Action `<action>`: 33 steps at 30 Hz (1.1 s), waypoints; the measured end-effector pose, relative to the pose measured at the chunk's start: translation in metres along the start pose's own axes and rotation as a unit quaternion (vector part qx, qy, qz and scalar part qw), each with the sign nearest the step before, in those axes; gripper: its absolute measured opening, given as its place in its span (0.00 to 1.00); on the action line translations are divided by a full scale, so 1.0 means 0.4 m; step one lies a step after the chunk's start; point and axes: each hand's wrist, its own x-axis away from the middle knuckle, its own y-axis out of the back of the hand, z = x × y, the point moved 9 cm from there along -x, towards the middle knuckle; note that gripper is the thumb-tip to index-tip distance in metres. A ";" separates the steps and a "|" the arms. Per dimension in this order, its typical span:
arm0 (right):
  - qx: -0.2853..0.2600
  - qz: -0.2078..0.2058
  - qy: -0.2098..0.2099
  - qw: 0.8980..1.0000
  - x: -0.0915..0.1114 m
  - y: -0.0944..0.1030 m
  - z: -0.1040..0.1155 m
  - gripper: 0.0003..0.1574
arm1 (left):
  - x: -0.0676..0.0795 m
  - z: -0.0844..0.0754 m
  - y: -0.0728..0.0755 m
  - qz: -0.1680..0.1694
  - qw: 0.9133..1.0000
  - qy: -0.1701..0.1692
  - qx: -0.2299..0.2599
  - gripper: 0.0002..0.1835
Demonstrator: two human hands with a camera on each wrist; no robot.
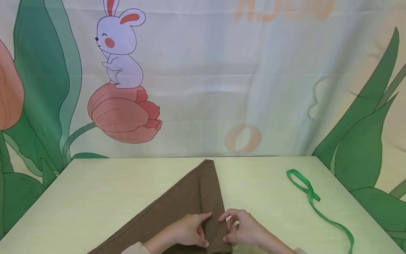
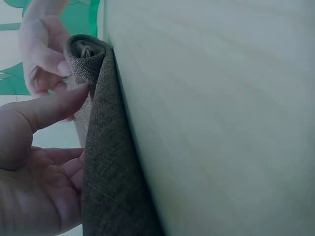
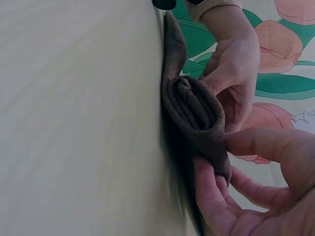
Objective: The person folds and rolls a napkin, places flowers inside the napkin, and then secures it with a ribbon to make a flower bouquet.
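Note:
A brown cloth [image 1: 177, 197] lies on the table, folded to a point at the far end, its right side rolled into a flat, layered tube [image 1: 215, 190]. My left hand [image 1: 190, 227] is at the roll's left side; its index finger reaches onto the roll and its thumb touches nearer the front end. From the right, my right hand [image 1: 245, 227] holds the roll's outer edge. In the right wrist view, the right thumb and fingers curl round that edge [image 3: 209, 142]. The coiled end [image 2: 86, 49] also shows in the left wrist view.
A green ribbon [image 1: 330, 220] lies loosely looped and trailing on the right of the pale table [image 1: 263, 187]. Behind the table's far edge hangs a printed curtain [image 1: 190, 106] with a rabbit and tulips.

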 end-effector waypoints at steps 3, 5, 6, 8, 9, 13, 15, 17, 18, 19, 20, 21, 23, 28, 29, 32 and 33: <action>-0.005 -0.008 -0.001 1.000 -0.002 0.006 0.014 0.25 | -0.001 -0.006 -0.005 0.003 1.000 -0.007 0.008 0.41; -0.004 -0.011 0.003 1.000 -0.002 0.011 0.026 0.26 | -0.004 -0.012 -0.009 0.002 1.000 -0.011 0.015 0.42; -0.003 -0.013 0.004 1.000 -0.001 0.014 0.033 0.25 | -0.008 -0.016 -0.010 0.000 1.000 -0.013 0.018 0.43; 0.003 -0.018 0.008 1.000 0.000 0.022 0.045 0.25 | -0.015 -0.023 -0.016 -0.002 1.000 -0.017 0.026 0.43; 0.006 -0.018 0.012 1.000 0.002 0.026 0.051 0.25 | -0.020 -0.026 -0.019 -0.002 0.999 -0.019 0.029 0.44; 0.036 -0.030 0.023 0.999 0.006 0.045 0.070 0.26 | -0.041 -0.039 -0.033 0.007 0.999 -0.023 0.046 0.46; 0.050 -0.038 0.026 0.998 0.008 0.054 0.073 0.27 | -0.052 -0.043 -0.036 0.010 0.998 -0.025 0.052 0.46; 0.055 -0.045 0.022 0.997 0.010 0.063 0.070 0.27 | -0.060 -0.046 -0.038 0.010 0.998 -0.030 0.055 0.46; 0.056 -0.047 0.021 0.997 0.011 0.067 0.067 0.27 | -0.061 -0.047 -0.037 0.009 0.998 -0.034 0.051 0.46; 0.054 -0.049 0.019 0.997 0.013 0.070 0.063 0.27 | -0.060 -0.047 -0.036 0.007 0.998 -0.038 0.049 0.45; 0.050 -0.049 0.016 0.997 0.015 0.073 0.057 0.27 | -0.058 -0.046 -0.036 0.010 0.998 -0.042 0.045 0.45; 0.046 -0.049 0.013 0.998 0.017 0.075 0.051 0.27 | -0.054 -0.045 -0.036 0.013 0.998 -0.045 0.043 0.44; 0.041 -0.048 0.008 0.998 0.022 0.078 0.039 0.27 | -0.042 -0.041 -0.038 0.023 0.998 -0.052 0.041 0.40; 0.039 -0.057 0.002 0.998 0.031 0.088 0.017 0.27 | -0.006 -0.025 -0.040 0.048 0.997 -0.053 0.025 0.18; 0.040 -0.059 0.001 0.997 0.032 0.091 0.013 0.27 | 0.000 -0.021 -0.039 0.047 0.998 -0.050 0.015 0.15; 0.033 -0.061 0.000 0.998 0.033 0.094 0.003 0.27 | 0.017 -0.008 -0.032 0.051 0.998 -0.040 -0.005 0.11; 0.031 -0.061 0.000 0.998 0.032 0.094 0.000 0.27 | 0.023 -0.002 -0.028 0.051 0.998 -0.036 -0.008 0.11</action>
